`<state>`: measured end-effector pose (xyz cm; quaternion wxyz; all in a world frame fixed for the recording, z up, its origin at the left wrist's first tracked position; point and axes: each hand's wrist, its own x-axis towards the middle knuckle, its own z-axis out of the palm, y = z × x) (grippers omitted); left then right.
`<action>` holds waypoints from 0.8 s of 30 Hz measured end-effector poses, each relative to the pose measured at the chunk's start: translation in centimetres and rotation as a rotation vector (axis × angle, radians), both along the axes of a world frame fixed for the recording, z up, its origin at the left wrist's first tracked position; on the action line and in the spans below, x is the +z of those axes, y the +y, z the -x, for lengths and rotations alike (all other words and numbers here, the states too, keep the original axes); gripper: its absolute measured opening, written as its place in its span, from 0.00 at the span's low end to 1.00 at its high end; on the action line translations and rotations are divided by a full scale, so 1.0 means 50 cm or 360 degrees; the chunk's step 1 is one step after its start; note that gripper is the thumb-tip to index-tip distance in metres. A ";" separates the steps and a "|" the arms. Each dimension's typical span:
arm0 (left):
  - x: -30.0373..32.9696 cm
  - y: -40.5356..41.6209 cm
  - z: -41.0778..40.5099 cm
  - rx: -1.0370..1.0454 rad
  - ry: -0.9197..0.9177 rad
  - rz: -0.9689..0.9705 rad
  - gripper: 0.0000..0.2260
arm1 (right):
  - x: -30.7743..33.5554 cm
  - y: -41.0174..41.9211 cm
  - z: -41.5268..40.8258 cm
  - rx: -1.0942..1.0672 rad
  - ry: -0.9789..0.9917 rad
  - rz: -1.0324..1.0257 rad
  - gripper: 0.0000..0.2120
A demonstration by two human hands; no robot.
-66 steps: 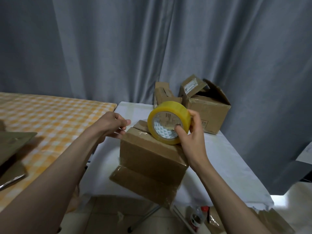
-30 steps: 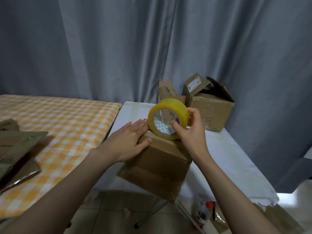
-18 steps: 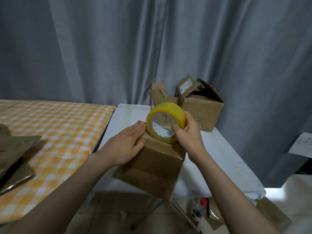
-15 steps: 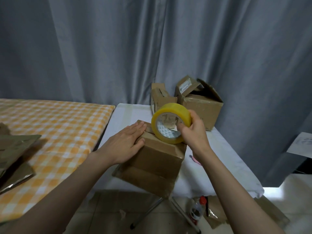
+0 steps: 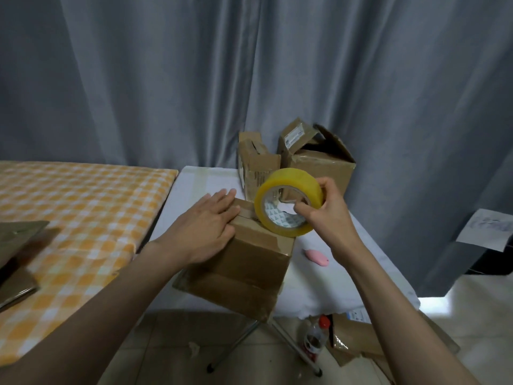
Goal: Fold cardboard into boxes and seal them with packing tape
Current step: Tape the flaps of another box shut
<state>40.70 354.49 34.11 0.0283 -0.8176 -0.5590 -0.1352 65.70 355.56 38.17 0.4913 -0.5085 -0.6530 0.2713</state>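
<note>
The right hand (image 5: 329,215) pinches a yellow roll of clear packing tape (image 5: 288,200), thumb in the core, fingers curled over the rim, holding it upright just above the far edge of a brown cardboard box (image 5: 241,259). The left hand (image 5: 206,226) lies flat, fingers straight, pressing the box's top flaps. The box sits at the near edge of a white-clothed table (image 5: 361,262), near a small pink object (image 5: 316,257)
</note>
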 end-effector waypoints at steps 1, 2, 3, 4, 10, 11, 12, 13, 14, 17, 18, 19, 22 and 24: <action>-0.002 -0.003 -0.018 0.0029 -0.0044 0.0038 0.27 | -0.006 0.000 0.001 0.0009 0.0021 0.0031 0.18; -0.005 -0.006 -0.037 0.0067 -0.0091 0.0124 0.32 | -0.011 0.000 0.002 0.0018 0.0045 0.0054 0.17; -0.010 -0.010 -0.054 0.0097 -0.0118 0.0212 0.37 | -0.014 0.000 0.003 0.0024 0.0078 0.0066 0.16; -0.015 -0.011 -0.066 0.0114 -0.0120 0.0264 0.42 | -0.016 -0.001 0.003 0.0024 0.0118 0.0068 0.15; -0.022 -0.008 -0.066 0.0119 -0.0056 0.0260 0.53 | 0.001 -0.008 -0.017 0.0016 -0.0046 -0.0129 0.14; -0.024 -0.008 -0.066 0.0119 -0.0041 0.0256 0.54 | 0.008 -0.010 -0.023 -0.0018 -0.0121 -0.0185 0.15; -0.026 -0.007 -0.066 0.0125 -0.0032 0.0247 0.54 | 0.014 -0.012 -0.031 -0.0060 -0.0209 -0.0237 0.16; -0.027 -0.005 -0.065 0.0134 -0.0027 0.0236 0.54 | 0.019 -0.013 -0.040 -0.0100 -0.0298 -0.0275 0.17; -0.028 -0.004 -0.065 0.0140 -0.0022 0.0226 0.54 | 0.024 -0.016 -0.050 -0.0128 -0.0375 -0.0294 0.18; -0.027 -0.002 -0.066 0.0145 -0.0014 0.0219 0.54 | 0.031 -0.019 -0.081 -0.0164 -0.0575 -0.0232 0.18; -0.027 -0.001 -0.066 0.0147 -0.0016 0.0217 0.54 | 0.030 -0.019 -0.091 -0.0172 -0.0644 -0.0197 0.18; -0.027 -0.001 -0.066 0.0147 -0.0020 0.0214 0.54 | 0.029 -0.019 -0.098 -0.0177 -0.0702 -0.0167 0.18; -0.028 0.000 -0.066 0.0144 -0.0026 0.0208 0.54 | 0.024 -0.020 -0.113 -0.0152 -0.0775 -0.0104 0.22; -0.030 0.003 -0.065 0.0146 -0.0026 0.0198 0.53 | 0.019 -0.019 -0.118 -0.0126 -0.0791 -0.0080 0.22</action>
